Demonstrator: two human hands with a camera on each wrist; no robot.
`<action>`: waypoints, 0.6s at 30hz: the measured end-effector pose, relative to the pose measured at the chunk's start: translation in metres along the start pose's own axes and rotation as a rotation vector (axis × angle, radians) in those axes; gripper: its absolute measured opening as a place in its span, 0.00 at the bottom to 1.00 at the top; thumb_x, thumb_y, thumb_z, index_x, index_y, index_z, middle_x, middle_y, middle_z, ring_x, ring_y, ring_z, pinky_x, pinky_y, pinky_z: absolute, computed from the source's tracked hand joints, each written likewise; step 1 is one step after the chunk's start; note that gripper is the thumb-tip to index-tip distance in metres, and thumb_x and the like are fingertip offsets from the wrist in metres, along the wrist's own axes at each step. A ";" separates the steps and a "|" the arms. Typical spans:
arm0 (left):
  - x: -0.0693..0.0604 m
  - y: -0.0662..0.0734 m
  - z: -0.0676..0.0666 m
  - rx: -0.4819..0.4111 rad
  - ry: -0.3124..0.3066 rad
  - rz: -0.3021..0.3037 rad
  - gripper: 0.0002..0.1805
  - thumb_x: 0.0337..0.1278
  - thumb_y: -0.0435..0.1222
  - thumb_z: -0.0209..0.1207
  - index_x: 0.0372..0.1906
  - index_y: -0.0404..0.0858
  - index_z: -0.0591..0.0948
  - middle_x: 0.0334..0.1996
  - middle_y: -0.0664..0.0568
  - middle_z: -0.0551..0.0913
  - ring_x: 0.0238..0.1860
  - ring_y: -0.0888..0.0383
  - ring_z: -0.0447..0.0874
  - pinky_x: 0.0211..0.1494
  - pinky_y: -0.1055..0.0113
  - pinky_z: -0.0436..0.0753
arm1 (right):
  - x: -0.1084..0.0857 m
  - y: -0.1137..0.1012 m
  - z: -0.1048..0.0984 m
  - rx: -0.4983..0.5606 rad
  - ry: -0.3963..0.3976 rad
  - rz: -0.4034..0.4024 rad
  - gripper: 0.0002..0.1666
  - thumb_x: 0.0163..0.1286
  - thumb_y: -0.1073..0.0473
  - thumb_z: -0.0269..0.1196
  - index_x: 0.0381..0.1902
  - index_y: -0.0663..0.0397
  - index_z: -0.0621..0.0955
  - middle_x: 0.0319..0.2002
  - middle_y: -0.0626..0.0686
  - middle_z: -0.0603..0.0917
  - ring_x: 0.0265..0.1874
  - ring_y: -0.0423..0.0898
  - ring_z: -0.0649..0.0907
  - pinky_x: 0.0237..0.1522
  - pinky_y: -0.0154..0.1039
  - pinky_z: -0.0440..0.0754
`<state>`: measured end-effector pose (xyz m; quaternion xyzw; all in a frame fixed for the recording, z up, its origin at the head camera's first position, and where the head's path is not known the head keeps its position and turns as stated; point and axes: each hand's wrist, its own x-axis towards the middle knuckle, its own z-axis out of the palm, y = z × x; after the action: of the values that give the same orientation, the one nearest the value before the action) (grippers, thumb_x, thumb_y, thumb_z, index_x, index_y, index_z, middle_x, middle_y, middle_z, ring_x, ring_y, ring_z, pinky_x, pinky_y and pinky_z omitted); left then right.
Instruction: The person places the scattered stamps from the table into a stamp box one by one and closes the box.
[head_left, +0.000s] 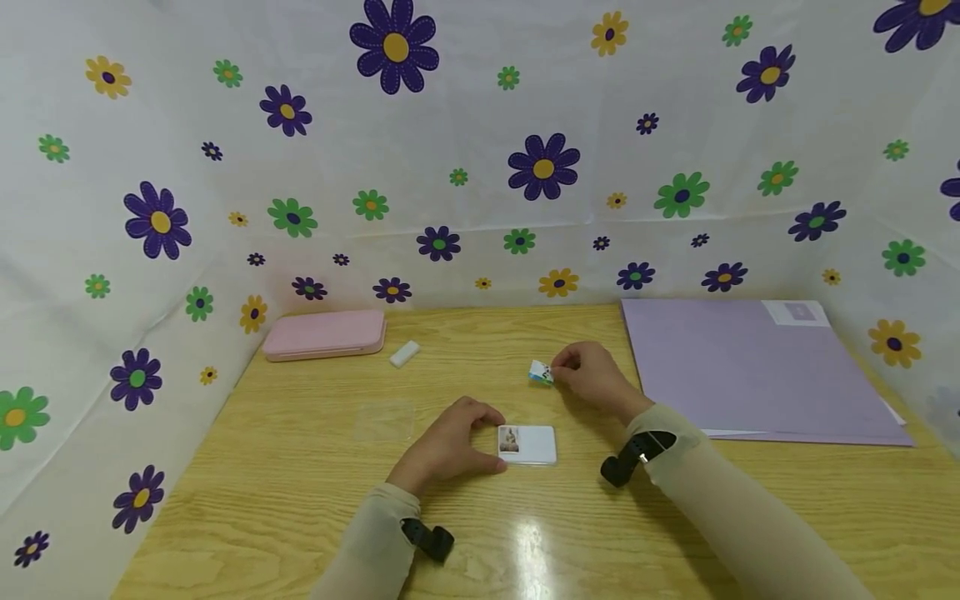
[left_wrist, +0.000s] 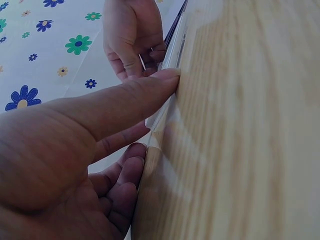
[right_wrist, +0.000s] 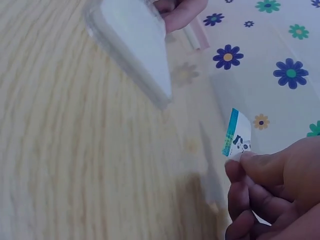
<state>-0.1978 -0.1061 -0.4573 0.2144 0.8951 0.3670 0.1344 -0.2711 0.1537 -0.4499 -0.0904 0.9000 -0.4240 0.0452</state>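
A white rectangular card in a clear case [head_left: 536, 446] lies on the wooden table, with a small brownish picture at its left end. My left hand [head_left: 453, 446] holds it by the left end, thumb on the near edge and a finger on the far edge. The right wrist view shows the white face and clear rim of this case [right_wrist: 137, 45]. Beyond it, my right hand [head_left: 596, 379] pinches a small sticker-like piece of paper [head_left: 541, 372] between thumb and forefinger. That paper [right_wrist: 237, 134] has a blue-green edge and a small black-and-white figure.
A transparent sheet [head_left: 385, 421] lies flat left of my left hand. Farther back are a pink zipped case [head_left: 325, 335] and a small white block [head_left: 405, 354] like an eraser. At the right lies a large purple folder [head_left: 750, 367]. Flowered cloth [head_left: 465, 125] encloses the table.
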 end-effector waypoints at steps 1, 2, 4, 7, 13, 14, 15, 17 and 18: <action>0.000 0.001 -0.001 -0.001 -0.001 -0.002 0.29 0.44 0.43 0.77 0.54 0.47 0.80 0.50 0.55 0.73 0.51 0.56 0.72 0.59 0.56 0.72 | -0.001 -0.001 -0.001 0.021 -0.004 0.006 0.04 0.70 0.62 0.64 0.37 0.58 0.84 0.34 0.53 0.82 0.33 0.48 0.77 0.37 0.41 0.76; 0.000 0.001 -0.001 -0.002 -0.002 -0.003 0.29 0.44 0.43 0.77 0.54 0.47 0.80 0.50 0.55 0.73 0.51 0.56 0.72 0.59 0.56 0.72 | -0.002 -0.003 -0.002 0.042 -0.008 0.015 0.04 0.70 0.62 0.64 0.38 0.58 0.83 0.34 0.53 0.81 0.33 0.48 0.77 0.36 0.41 0.76; 0.000 0.002 -0.002 -0.003 -0.005 -0.004 0.29 0.44 0.43 0.77 0.54 0.47 0.80 0.50 0.55 0.73 0.51 0.56 0.72 0.59 0.55 0.72 | -0.004 -0.007 -0.005 0.090 -0.018 0.036 0.04 0.70 0.62 0.64 0.38 0.58 0.83 0.34 0.54 0.81 0.33 0.48 0.77 0.35 0.41 0.76; 0.000 0.003 -0.004 -0.007 -0.010 -0.012 0.28 0.44 0.43 0.77 0.54 0.47 0.80 0.51 0.55 0.73 0.52 0.55 0.72 0.60 0.55 0.72 | -0.007 -0.011 -0.008 0.130 -0.035 0.058 0.03 0.69 0.63 0.65 0.38 0.58 0.83 0.35 0.54 0.81 0.34 0.48 0.77 0.36 0.40 0.76; 0.001 0.007 -0.006 -0.019 -0.018 -0.035 0.29 0.44 0.44 0.77 0.54 0.47 0.80 0.51 0.55 0.73 0.52 0.55 0.72 0.60 0.55 0.72 | -0.012 -0.018 -0.016 0.165 -0.056 0.045 0.06 0.69 0.65 0.65 0.42 0.59 0.83 0.37 0.54 0.82 0.36 0.48 0.79 0.37 0.39 0.78; 0.001 0.008 -0.006 -0.020 -0.019 -0.036 0.29 0.44 0.44 0.77 0.54 0.47 0.80 0.51 0.55 0.73 0.52 0.55 0.72 0.60 0.55 0.72 | -0.012 -0.020 -0.018 0.169 -0.060 0.043 0.06 0.69 0.65 0.65 0.43 0.59 0.83 0.37 0.54 0.82 0.36 0.48 0.79 0.37 0.39 0.78; 0.001 0.008 -0.007 -0.020 -0.020 -0.035 0.29 0.44 0.44 0.77 0.54 0.47 0.80 0.51 0.54 0.73 0.52 0.55 0.72 0.60 0.55 0.72 | -0.013 -0.021 -0.019 0.171 -0.064 0.041 0.07 0.69 0.65 0.65 0.43 0.59 0.84 0.37 0.54 0.83 0.36 0.48 0.79 0.37 0.39 0.78; 0.001 0.009 -0.008 -0.017 -0.022 -0.035 0.29 0.44 0.44 0.77 0.54 0.47 0.80 0.51 0.54 0.73 0.52 0.55 0.72 0.60 0.56 0.72 | -0.014 -0.023 -0.021 0.175 -0.076 0.037 0.07 0.69 0.65 0.64 0.44 0.58 0.84 0.38 0.54 0.83 0.37 0.48 0.80 0.38 0.39 0.78; 0.000 0.010 -0.009 -0.017 -0.021 -0.035 0.29 0.44 0.43 0.77 0.55 0.47 0.80 0.51 0.54 0.73 0.52 0.55 0.72 0.60 0.55 0.72 | -0.015 -0.024 -0.023 0.175 -0.083 0.034 0.07 0.69 0.65 0.64 0.44 0.58 0.85 0.38 0.54 0.84 0.37 0.48 0.80 0.38 0.40 0.79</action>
<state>-0.1988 -0.1049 -0.4444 0.2016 0.8942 0.3698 0.1520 -0.2575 0.1589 -0.4169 -0.0880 0.8582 -0.4962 0.0973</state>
